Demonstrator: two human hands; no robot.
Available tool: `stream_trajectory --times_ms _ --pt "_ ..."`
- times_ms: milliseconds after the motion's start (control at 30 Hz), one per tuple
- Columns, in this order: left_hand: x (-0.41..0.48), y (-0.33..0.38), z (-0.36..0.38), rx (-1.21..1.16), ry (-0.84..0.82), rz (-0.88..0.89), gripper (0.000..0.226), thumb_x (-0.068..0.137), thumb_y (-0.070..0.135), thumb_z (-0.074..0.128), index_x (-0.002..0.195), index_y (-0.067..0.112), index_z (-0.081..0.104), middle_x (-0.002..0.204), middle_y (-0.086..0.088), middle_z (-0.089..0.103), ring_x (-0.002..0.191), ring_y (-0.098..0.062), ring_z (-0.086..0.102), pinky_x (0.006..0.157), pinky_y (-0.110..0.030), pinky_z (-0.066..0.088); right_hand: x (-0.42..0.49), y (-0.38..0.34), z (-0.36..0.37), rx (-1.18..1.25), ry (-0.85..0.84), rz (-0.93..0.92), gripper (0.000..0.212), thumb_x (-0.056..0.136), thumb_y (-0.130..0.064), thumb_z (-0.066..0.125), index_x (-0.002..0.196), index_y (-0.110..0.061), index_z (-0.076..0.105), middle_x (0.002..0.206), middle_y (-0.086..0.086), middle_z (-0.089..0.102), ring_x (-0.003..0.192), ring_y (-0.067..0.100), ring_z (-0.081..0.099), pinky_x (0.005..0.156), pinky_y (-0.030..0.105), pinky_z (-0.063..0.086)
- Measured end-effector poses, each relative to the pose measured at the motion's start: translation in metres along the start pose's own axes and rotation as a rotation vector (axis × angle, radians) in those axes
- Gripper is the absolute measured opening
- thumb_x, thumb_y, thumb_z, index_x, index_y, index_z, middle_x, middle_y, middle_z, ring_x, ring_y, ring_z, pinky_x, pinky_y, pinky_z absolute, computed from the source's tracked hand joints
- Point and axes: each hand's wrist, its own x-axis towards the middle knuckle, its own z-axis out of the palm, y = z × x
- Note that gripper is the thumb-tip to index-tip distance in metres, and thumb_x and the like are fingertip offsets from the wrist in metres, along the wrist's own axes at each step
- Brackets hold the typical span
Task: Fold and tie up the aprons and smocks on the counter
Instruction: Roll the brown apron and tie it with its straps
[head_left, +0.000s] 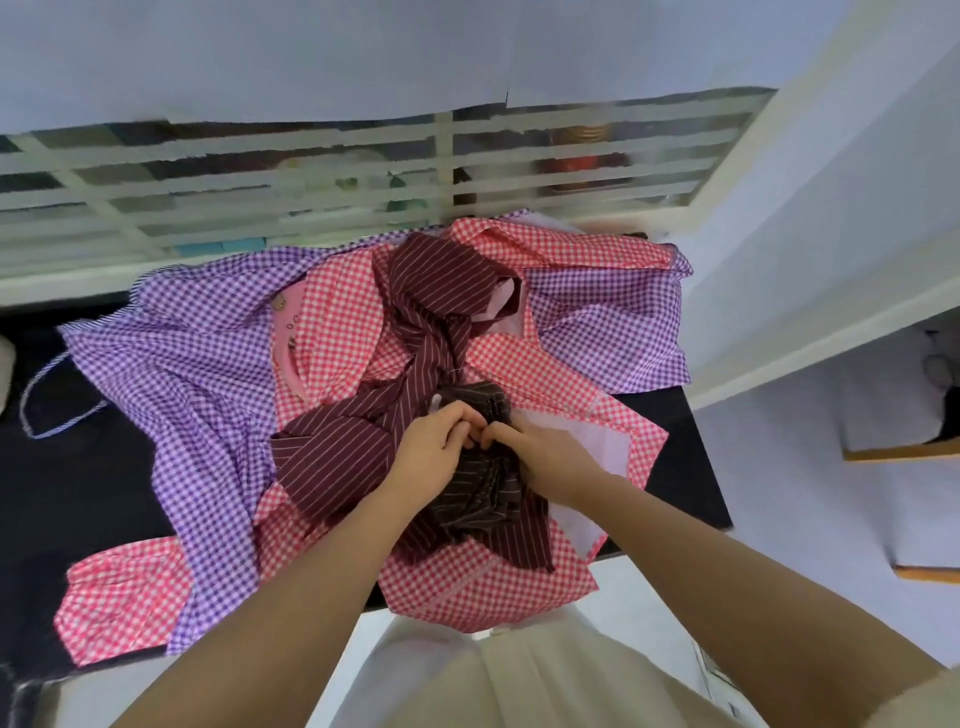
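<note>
- Desk (78, 467), dark-topped, is carrying a loose heap of garments that is covering most of its surface.
- Purple checked garment (197, 364) is lying spread across the left and far right of the heap, with a thin strap (31, 410) looping off its left edge onto the bare desk.
- Red checked fabric (467, 582) is lying over and beside the purple one, showing at the centre, the far right and the near-left corner, and is hanging over the near edge of the desk. Whether this is one piece or several cannot be told.
- Maroon striped garment (332, 452) is sitting on top of the heap at the centre, one twisted length running away toward the far side, the near part bunching into a dark bundle.
- Left hand (436, 441) is resting on that bundle, its grip narrow, fingers curling and pinching the maroon striped cloth.
- Right hand (540, 457) is working just beside it, its grip likewise narrow and holding the same cloth. The fingertips of both hands are touching.
- Window grille (260, 176) with white slats is running along behind the desk.
</note>
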Motion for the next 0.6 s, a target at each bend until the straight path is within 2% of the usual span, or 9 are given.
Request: stream_trajectory --times_ms 67,167,233,333,467,533,600 --pt "0.005 0.001 0.010 0.064 -0.071 -0.008 0.023 0.102 0.010 0.043 0.105 0.023 0.061 0.095 0.009 0.068 0.089 -0.002 0.062 0.081 -0.015 0.047 -0.004 0.011 -0.008 -0.019 -0.080 -0.007 0.040 0.090 -0.006 0.053 0.126 -0.024 0.047 0.115 0.004 0.053 0.078 0.020 0.056 0.061 0.036 0.050" --pt "0.011 0.001 0.018 0.109 -0.104 -0.047 0.022 0.102 0.010 0.041 0.103 0.023 0.058 0.094 0.006 0.068 0.089 -0.009 0.063 0.083 -0.026 0.049 -0.002 0.021 -0.031 -0.005 -0.163 0.072 0.031 0.094 -0.017 0.055 0.123 -0.021 0.046 0.102 0.002 0.061 0.079 0.018 0.057 0.062 0.029 0.043" --pt "0.013 0.001 0.017 0.079 -0.093 -0.067 0.023 0.102 0.009 0.040 0.100 0.024 0.057 0.089 0.006 0.068 0.086 -0.008 0.062 0.082 -0.025 0.048 0.003 0.026 -0.041 0.036 -0.244 0.159 0.031 0.094 -0.031 0.057 0.122 -0.019 0.047 0.101 0.002 0.065 0.082 0.016 0.056 0.065 0.028 0.038" --pt "0.011 0.005 0.018 0.079 -0.100 -0.080 0.023 0.104 0.010 0.037 0.103 0.022 0.057 0.085 0.004 0.066 0.080 -0.010 0.060 0.074 -0.021 0.045 0.006 0.034 -0.040 0.152 -0.345 0.296 0.038 0.091 -0.036 0.063 0.122 -0.016 0.054 0.109 0.003 0.064 0.090 0.015 0.055 0.074 0.028 0.044" --pt "0.009 0.007 0.020 -0.035 0.027 -0.182 0.020 0.105 0.011 0.033 0.110 0.016 0.052 0.076 -0.002 0.060 0.071 -0.017 0.057 0.067 -0.020 0.042 0.011 0.032 -0.034 0.562 -0.274 0.445 0.038 0.091 -0.043 0.062 0.116 -0.015 0.062 0.107 0.001 0.063 0.096 0.015 0.059 0.073 0.021 0.045" --pt "0.009 0.006 0.019 -0.139 0.103 -0.239 0.018 0.104 0.010 0.034 0.110 0.014 0.050 0.075 -0.002 0.057 0.068 -0.013 0.053 0.064 -0.017 0.041 0.015 0.022 -0.032 0.739 -0.242 0.468 0.036 0.090 -0.047 0.064 0.111 -0.018 0.064 0.107 0.001 0.067 0.096 0.014 0.062 0.079 0.022 0.048" --pt "0.009 0.006 0.018 -0.207 0.114 -0.269 0.018 0.104 0.010 0.034 0.112 0.013 0.050 0.077 -0.002 0.060 0.071 -0.010 0.054 0.067 -0.012 0.042 0.020 0.015 -0.025 0.848 -0.209 0.523 0.039 0.087 -0.043 0.070 0.115 -0.017 0.065 0.112 0.002 0.068 0.102 0.015 0.063 0.089 0.027 0.051"
